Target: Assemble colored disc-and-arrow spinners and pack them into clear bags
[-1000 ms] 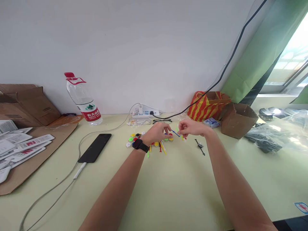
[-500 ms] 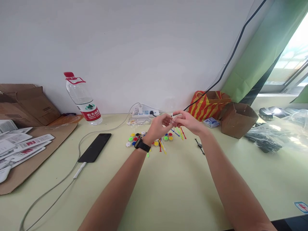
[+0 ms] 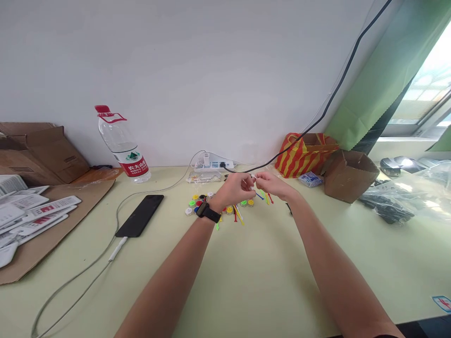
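Small white piece, its exact shape too small to tell, sits at the meeting fingertips of the left hand and the right hand, above the pale yellow-green surface. In the head view, two bare forearms reach forward and converge. The right hand has thumb and forefinger pinched on the piece; the left is curled inward, fingertips partly hidden, so I cannot tell whether it grips too. A black watch with a black strap circles the left wrist. Round multicoloured discs and thin coloured sticks lie near the hands. Behind, a white power strip sits by the pale wall; a red-and-yellow striped bag and a brown cardboard box stand to the right, near a green curtain. At left, a clear plastic bottle with a red cap has a red label reading 农夫山 in white, the rest curving away. Print on the white cards is too small to read.
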`<state>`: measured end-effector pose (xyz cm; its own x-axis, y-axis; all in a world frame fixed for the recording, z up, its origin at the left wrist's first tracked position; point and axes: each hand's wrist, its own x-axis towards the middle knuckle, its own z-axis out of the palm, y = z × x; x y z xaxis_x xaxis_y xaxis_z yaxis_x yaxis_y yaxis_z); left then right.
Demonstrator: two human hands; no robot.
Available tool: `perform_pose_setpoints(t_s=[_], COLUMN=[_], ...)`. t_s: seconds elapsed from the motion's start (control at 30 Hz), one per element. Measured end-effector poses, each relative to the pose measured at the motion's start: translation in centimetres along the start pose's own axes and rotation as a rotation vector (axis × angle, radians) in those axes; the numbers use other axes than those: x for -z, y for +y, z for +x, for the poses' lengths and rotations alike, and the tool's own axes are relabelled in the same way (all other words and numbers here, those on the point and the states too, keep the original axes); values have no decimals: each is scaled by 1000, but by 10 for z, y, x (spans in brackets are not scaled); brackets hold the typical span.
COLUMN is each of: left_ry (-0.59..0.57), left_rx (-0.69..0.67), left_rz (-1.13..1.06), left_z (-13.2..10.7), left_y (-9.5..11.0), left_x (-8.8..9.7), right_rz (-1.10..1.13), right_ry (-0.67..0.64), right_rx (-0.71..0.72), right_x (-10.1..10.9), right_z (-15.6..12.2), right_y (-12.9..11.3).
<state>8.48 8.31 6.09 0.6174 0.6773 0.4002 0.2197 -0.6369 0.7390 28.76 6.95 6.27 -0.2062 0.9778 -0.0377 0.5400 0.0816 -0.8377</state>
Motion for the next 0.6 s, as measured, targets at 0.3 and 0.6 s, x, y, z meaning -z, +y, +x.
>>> perform_pose_setpoints(t_s=[0.3,0.6], left_ry=[-397,-376], left_rx=[38,163], left_rz=[352,271], left_z=[-7,-12], left_y=[1,-15], left_x=[-30,-2], right_rz=[-509,-310], right_ry=[75,-263], right_rx=[-310,-779], right_x=[31,69], right_z=[3,-30], right_y=[46,76])
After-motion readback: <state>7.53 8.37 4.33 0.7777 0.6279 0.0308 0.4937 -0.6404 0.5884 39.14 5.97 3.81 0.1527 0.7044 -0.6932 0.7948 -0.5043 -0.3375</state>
